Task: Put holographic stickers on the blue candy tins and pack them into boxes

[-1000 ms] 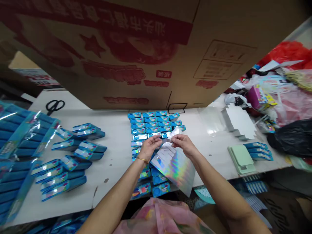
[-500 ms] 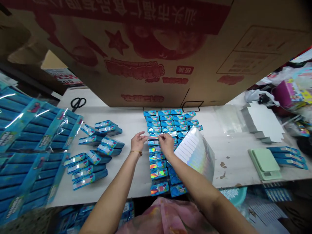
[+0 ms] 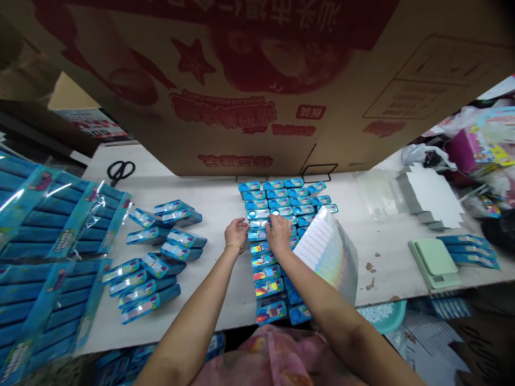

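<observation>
Rows of small blue boxes [image 3: 268, 286] stand side by side on the table below my hands. Shiny rainbow stickers [image 3: 269, 272] cover the tops of the nearer ones in the left row. My left hand [image 3: 236, 234] is at the left end of a box in mid-row, its fingers loosely bent and apart. Over the same box, my right hand [image 3: 279, 234] has its fingers bent together and pressed down at the right end; what lies under the fingertips is hidden. A sheet of shiny stickers [image 3: 322, 246] rests on the boxes beside my right forearm.
A large cardboard box [image 3: 241, 139] stands at the back of the table. Loose blue boxes [image 3: 147, 292] lie left, near wrapped packs [image 3: 44, 214] and black scissors [image 3: 120, 170]. Rightward are a green scale [image 3: 433, 262], white card [image 3: 434, 195] and a teal basin [image 3: 388, 316].
Both hands have moved slightly right and lower in view. The thin shiny strip pinched between them is now down at a box top, and my left fingers have loosened. The view has shifted slightly.
</observation>
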### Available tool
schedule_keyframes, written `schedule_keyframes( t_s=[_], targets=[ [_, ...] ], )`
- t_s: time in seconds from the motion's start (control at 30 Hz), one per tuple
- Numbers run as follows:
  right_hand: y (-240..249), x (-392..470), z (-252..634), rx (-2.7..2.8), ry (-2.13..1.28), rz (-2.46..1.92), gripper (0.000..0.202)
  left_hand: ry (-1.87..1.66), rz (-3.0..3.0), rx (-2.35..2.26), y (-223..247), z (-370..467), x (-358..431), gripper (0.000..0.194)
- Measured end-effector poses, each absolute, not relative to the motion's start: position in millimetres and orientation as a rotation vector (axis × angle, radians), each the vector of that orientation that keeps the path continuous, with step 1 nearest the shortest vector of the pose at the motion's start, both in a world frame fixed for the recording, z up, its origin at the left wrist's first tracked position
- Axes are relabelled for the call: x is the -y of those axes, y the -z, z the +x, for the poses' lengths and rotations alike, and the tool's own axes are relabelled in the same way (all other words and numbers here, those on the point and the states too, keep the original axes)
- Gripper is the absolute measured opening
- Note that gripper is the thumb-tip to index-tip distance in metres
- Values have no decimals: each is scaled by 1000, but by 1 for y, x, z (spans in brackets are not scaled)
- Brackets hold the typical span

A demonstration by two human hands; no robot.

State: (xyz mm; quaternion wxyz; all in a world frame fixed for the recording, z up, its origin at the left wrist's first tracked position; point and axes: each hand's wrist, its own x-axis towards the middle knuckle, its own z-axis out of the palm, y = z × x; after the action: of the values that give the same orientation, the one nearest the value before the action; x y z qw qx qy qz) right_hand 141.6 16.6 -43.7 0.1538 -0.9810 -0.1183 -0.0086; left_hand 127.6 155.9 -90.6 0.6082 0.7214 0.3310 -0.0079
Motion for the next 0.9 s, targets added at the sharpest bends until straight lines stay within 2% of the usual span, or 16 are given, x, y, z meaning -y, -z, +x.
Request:
schedule_keyframes(
  t_s=[0.07, 0.17, 0.3, 0.43, 0.5, 0.6, 0.73, 0.9],
  targets=[
    [39, -11, 139, 565, -17, -2859, 28, 18, 1794, -713, 89, 122, -156, 30],
    [32, -7, 138, 866, -154, -2899, 35, 56, 2046, -522, 80, 116, -159, 33],
    [25, 12, 145, 854, -217, -2856, 33, -18, 2243, -501, 56, 116, -154, 34],
    [20, 81, 157, 367, 128, -2687, 32, -129, 2311, -213, 31, 138, -103, 34],
    [18, 124, 163, 209, 296, -2598, 31, -22, 2357, -1, 23, 155, -60, 34],
    [15, 170, 175, 175, 391, -2590, 30, 186, 2497, 73, 20, 179, 2, 32],
    [15, 184, 194, 515, 271, -2765, 31, 318, 2563, -50, 30, 194, 43, 19],
    [25, 188, 205, 1010, 93, -2868, 30, 279, 2419, -153, 36, 193, 45, 18]
  ],
)
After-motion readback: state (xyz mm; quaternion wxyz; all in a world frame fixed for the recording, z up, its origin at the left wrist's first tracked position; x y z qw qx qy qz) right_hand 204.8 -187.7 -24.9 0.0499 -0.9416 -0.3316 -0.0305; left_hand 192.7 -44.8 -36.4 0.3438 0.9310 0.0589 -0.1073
